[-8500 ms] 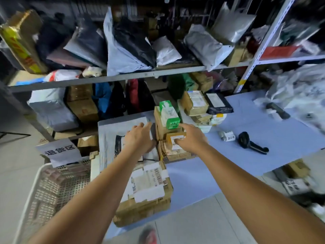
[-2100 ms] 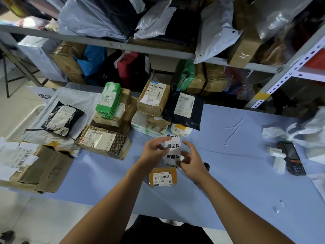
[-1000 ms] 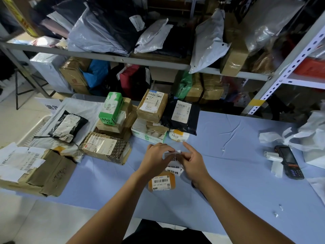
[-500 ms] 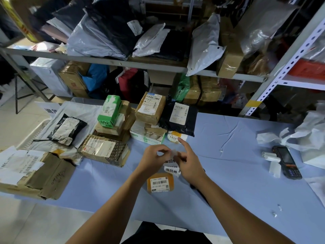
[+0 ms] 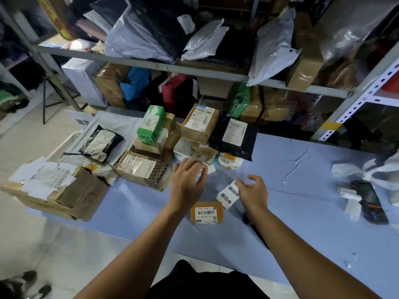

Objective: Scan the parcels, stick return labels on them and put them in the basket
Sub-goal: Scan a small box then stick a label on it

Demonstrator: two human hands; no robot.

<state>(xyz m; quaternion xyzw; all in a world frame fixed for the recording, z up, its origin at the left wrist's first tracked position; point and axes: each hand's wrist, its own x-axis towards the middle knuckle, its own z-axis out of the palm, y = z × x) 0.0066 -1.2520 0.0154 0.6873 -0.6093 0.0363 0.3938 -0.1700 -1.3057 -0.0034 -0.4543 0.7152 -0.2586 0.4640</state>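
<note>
Both forearms reach forward from the bottom of the view over the blue tabletop [image 5: 302, 223], bare to the elbow and angled in towards each other.

The left hand [image 5: 186, 180] is palm down with the wrist nearly straight. Its fingers [image 5: 192, 164] are curled inward and pinch a small white label [image 5: 210, 169], whose free end sticks out past the fingertips to the right.

The right hand [image 5: 253, 192] sits just beside it, a little nearer to the body and turned so the palm faces left. Its fingers are spread and loosely bent like a claw. The top end of a label strip [image 5: 226, 195], printed with two black-lettered labels, meets its index fingertip [image 5: 238, 181]. I cannot tell whether the strip is pinched or only touched.

The small parcel [image 5: 206, 212], brown with a barcode sticker facing up, lies flat on the tabletop between the two wrists, just below the label strip and touched by neither hand.

A pile of parcels [image 5: 198, 126] stands beyond the hands at the back of the tabletop. The white basket [image 5: 64, 145] is at the far left edge, mostly covered by a grey bag. A handheld scanner [image 5: 369, 201] lies well apart on the right.
</note>
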